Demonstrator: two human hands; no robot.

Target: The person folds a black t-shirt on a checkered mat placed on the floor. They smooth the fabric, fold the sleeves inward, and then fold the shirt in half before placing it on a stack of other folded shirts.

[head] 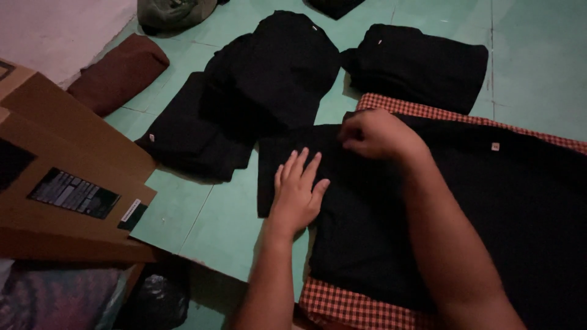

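A black garment (489, 208) lies spread flat on an orange-and-black checkered cloth (354, 305) on the green tiled floor. My left hand (296, 192) rests flat, fingers apart, on the garment's left part, which looks folded over. My right hand (376, 134) is curled at the garment's upper edge, fingers pinching the black fabric.
Folded black garments lie beyond: one stack (275, 67) at centre, another (183, 131) to its left, a third (422, 64) at right. A brown folded cloth (119, 73) sits far left. A cardboard box (67, 183) with a dark label stands at left. A dark bag (153, 299) is below it.
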